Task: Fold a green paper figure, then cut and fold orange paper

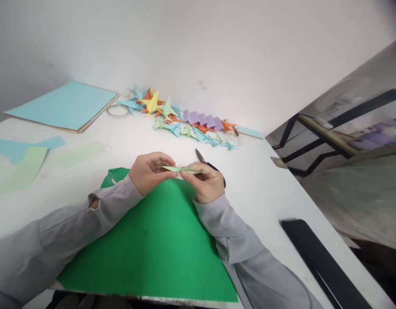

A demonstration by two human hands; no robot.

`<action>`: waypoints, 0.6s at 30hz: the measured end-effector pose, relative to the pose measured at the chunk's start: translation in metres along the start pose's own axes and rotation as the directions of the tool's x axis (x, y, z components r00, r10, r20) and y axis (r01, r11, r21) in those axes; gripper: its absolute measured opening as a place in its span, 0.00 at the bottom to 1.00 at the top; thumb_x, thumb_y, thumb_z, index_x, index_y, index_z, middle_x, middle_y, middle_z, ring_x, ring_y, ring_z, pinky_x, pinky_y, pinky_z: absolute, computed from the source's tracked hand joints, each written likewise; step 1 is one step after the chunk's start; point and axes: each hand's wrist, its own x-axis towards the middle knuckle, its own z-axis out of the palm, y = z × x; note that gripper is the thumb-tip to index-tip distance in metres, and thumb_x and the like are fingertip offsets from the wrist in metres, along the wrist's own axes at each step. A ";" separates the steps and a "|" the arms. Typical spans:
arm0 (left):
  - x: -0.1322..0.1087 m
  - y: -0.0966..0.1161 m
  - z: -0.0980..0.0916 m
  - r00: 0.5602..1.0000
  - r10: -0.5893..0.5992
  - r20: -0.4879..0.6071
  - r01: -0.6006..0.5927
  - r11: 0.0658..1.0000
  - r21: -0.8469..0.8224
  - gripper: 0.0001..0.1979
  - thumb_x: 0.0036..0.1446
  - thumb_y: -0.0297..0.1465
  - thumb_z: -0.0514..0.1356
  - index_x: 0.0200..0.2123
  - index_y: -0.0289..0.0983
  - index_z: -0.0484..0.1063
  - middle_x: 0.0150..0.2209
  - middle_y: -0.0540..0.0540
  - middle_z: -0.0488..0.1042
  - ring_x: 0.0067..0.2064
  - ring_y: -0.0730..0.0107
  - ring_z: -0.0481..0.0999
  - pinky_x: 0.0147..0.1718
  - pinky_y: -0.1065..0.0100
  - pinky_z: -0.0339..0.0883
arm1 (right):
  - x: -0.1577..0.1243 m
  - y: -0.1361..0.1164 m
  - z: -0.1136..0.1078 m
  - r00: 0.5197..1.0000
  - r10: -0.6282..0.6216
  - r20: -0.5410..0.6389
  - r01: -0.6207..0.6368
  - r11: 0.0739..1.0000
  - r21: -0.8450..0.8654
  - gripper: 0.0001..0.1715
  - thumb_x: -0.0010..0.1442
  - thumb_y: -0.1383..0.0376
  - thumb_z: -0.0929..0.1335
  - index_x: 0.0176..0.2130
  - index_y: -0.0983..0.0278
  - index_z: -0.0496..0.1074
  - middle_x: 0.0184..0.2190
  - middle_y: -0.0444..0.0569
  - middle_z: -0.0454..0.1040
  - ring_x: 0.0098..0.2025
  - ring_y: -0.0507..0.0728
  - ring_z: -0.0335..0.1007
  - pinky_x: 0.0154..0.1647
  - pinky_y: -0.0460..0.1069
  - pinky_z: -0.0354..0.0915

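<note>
A small piece of folded light green paper (171,168) is held up between both hands, above the far end of a green sheet (146,240). My left hand (151,172) pinches its left side between thumb and fingers. On the other side, my right hand (206,180) grips the paper with thumb and curled fingers. The fingertips of the two hands nearly meet at the paper's middle and cover part of its folds. Just behind my right hand lie black scissors (202,158), partly hidden by it.
Folded paper cranes (152,103) and a row of purple folded pieces (202,120) line the wall. A blue-topped paper stack (65,105) and a tape roll (117,111) lie at back left, with green paper scraps (25,169) nearer. A long black case (323,262) lies at right.
</note>
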 end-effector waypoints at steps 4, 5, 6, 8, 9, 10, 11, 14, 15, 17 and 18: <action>0.000 0.001 -0.001 0.999 0.036 -0.009 -0.035 0.998 0.057 0.08 0.37 0.27 0.67 0.24 0.32 0.73 0.23 0.48 0.76 0.27 0.71 0.75 0.29 0.70 0.72 | 0.000 0.004 0.000 0.999 -0.006 0.035 0.005 0.999 0.033 0.04 0.45 0.68 0.73 0.24 0.62 0.73 0.23 0.44 0.73 0.27 0.51 0.69 0.28 0.48 0.64; 0.000 0.001 -0.002 0.999 0.044 -0.013 -0.043 0.995 0.089 0.08 0.37 0.27 0.67 0.24 0.32 0.73 0.23 0.48 0.76 0.27 0.72 0.75 0.29 0.71 0.71 | 0.000 0.005 0.000 1.000 0.001 0.024 -0.002 1.000 0.030 0.04 0.45 0.68 0.73 0.23 0.62 0.73 0.23 0.44 0.73 0.27 0.51 0.69 0.28 0.48 0.64; 0.000 0.000 -0.002 0.999 0.051 -0.017 -0.049 0.991 0.123 0.07 0.38 0.27 0.67 0.24 0.32 0.74 0.23 0.47 0.76 0.26 0.72 0.75 0.28 0.71 0.71 | 0.000 0.006 0.000 1.000 0.010 0.005 -0.010 1.000 0.020 0.05 0.45 0.67 0.73 0.23 0.63 0.72 0.23 0.44 0.73 0.27 0.51 0.69 0.28 0.48 0.64; -0.001 -0.001 -0.003 0.997 0.066 -0.032 -0.058 0.979 0.195 0.06 0.39 0.28 0.67 0.24 0.32 0.74 0.24 0.46 0.76 0.26 0.72 0.74 0.28 0.70 0.70 | 0.000 0.006 0.000 0.999 0.012 -0.033 -0.012 1.000 -0.024 0.06 0.45 0.66 0.73 0.23 0.63 0.72 0.23 0.44 0.72 0.26 0.51 0.68 0.27 0.48 0.64; -0.002 -0.001 -0.003 0.996 0.073 -0.042 -0.062 0.972 0.228 0.06 0.40 0.29 0.66 0.24 0.33 0.74 0.24 0.46 0.77 0.27 0.71 0.74 0.29 0.70 0.70 | 0.000 0.005 0.001 0.999 0.000 -0.037 -0.002 0.999 -0.052 0.05 0.45 0.66 0.73 0.23 0.63 0.72 0.23 0.44 0.71 0.26 0.51 0.68 0.27 0.48 0.63; -0.002 -0.002 -0.003 0.996 0.079 -0.050 -0.064 0.966 0.249 0.06 0.40 0.29 0.66 0.24 0.33 0.74 0.25 0.45 0.77 0.28 0.71 0.75 0.29 0.70 0.70 | 0.000 0.004 0.001 0.999 -0.020 -0.037 0.017 0.997 -0.080 0.05 0.45 0.66 0.73 0.23 0.63 0.72 0.23 0.44 0.71 0.26 0.51 0.67 0.27 0.48 0.63; -0.002 -0.001 -0.003 0.995 0.078 -0.055 -0.062 0.966 0.249 0.06 0.40 0.29 0.67 0.24 0.33 0.74 0.26 0.45 0.77 0.28 0.71 0.75 0.30 0.70 0.70 | 0.000 0.002 0.001 0.998 -0.045 -0.033 0.041 0.993 -0.109 0.04 0.45 0.67 0.72 0.24 0.63 0.72 0.23 0.45 0.71 0.26 0.51 0.67 0.27 0.47 0.63; 0.001 0.002 -0.006 1.000 0.016 -0.022 -0.012 0.986 0.165 0.08 0.41 0.31 0.66 0.25 0.33 0.72 0.25 0.46 0.77 0.26 0.71 0.75 0.28 0.70 0.70 | 0.001 -0.003 0.000 0.996 -0.084 0.010 0.085 0.981 -0.176 0.02 0.46 0.68 0.71 0.24 0.62 0.73 0.24 0.46 0.71 0.27 0.52 0.67 0.27 0.47 0.63; 0.003 0.004 -0.008 1.000 -0.023 0.012 0.021 0.989 0.147 0.08 0.42 0.31 0.65 0.26 0.32 0.73 0.23 0.46 0.76 0.25 0.71 0.75 0.26 0.70 0.70 | 0.002 -0.004 -0.001 0.997 -0.072 0.034 0.077 0.981 -0.177 0.02 0.46 0.67 0.71 0.24 0.62 0.74 0.24 0.46 0.72 0.27 0.52 0.67 0.27 0.47 0.63; 0.006 0.008 -0.013 0.989 -0.110 0.098 0.090 0.978 0.186 0.08 0.42 0.31 0.65 0.25 0.32 0.74 0.20 0.48 0.75 0.23 0.72 0.74 0.24 0.71 0.69 | 0.004 -0.003 -0.004 0.995 0.005 0.104 0.010 0.989 -0.144 0.04 0.44 0.65 0.73 0.23 0.63 0.73 0.24 0.46 0.72 0.27 0.52 0.67 0.27 0.48 0.63; 0.008 0.010 -0.016 0.976 -0.157 0.150 0.120 0.966 0.228 0.07 0.42 0.31 0.65 0.24 0.31 0.74 0.19 0.47 0.75 0.22 0.73 0.73 0.24 0.72 0.69 | 0.006 -0.002 -0.005 0.985 0.068 0.156 -0.050 0.991 -0.121 0.07 0.42 0.63 0.73 0.23 0.63 0.73 0.24 0.46 0.72 0.26 0.52 0.67 0.26 0.48 0.63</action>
